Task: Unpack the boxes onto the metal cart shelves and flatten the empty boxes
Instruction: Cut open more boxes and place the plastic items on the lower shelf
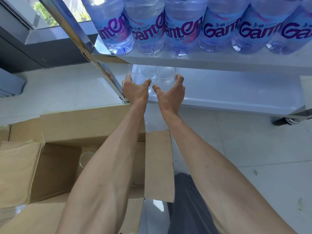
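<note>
Both my arms reach over an open cardboard box to the lower shelf of the metal cart. My left hand curls round a clear glass at the shelf's left end. My right hand curls round a second clear glass right beside it. Both glasses stand upright on or just above the shelf; I cannot tell which. Another clear glass shows inside the box.
Several Ganten water bottles fill the cart's upper shelf, which overhangs the glasses. A chrome cart post runs down the left. A caster sits at the right on the white tiled floor. My knee is beside the box.
</note>
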